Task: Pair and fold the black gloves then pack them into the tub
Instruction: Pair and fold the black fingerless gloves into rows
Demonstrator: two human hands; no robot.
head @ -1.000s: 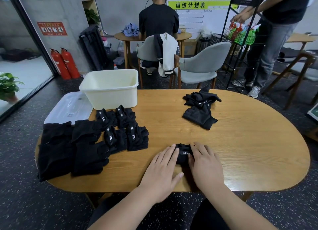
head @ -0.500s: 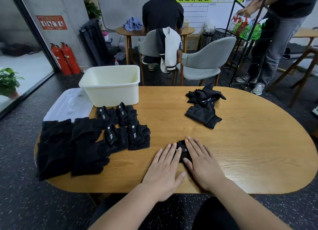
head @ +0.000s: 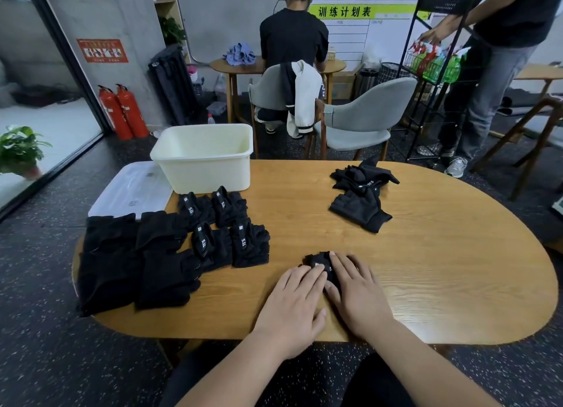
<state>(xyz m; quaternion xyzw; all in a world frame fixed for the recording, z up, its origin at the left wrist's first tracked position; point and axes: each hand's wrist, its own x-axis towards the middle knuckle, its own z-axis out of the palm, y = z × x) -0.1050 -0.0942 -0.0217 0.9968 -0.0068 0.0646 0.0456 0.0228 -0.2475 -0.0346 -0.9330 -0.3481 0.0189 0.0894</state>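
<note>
Both hands flat on a small folded black glove bundle [head: 318, 262] at the near-centre of the oval light-wood table [head: 441, 269]. Left hand [head: 294, 303] palm down, fingers straight and close together, fingertips on the bundle's left part. Right hand [head: 356, 291] palm down, fingers straight, lying over the bundle's right part; thumb touching the left hand's fingers. Neither hand curls round anything, both just press. A white label shows on the bundle between the hands. To the left, four folded black glove bundles with white 5.11 labels [head: 225, 224] sit in a two-by-two block, touching each other. Further left, flat unfolded black gloves [head: 131, 260] overlap at the table's left edge. A loose heap of black gloves [head: 362, 196] lies at the far right-centre, well apart from the hands. The cream rectangular plastic tub [head: 204, 160] stands at the far left of the table, no gloves visible in it; a clear plastic lid [head: 131, 187] lies just beside it, left. Behind the table, two grey chairs [head: 359, 123] and red fire extinguishers [head: 122, 111] by the wall.
</note>
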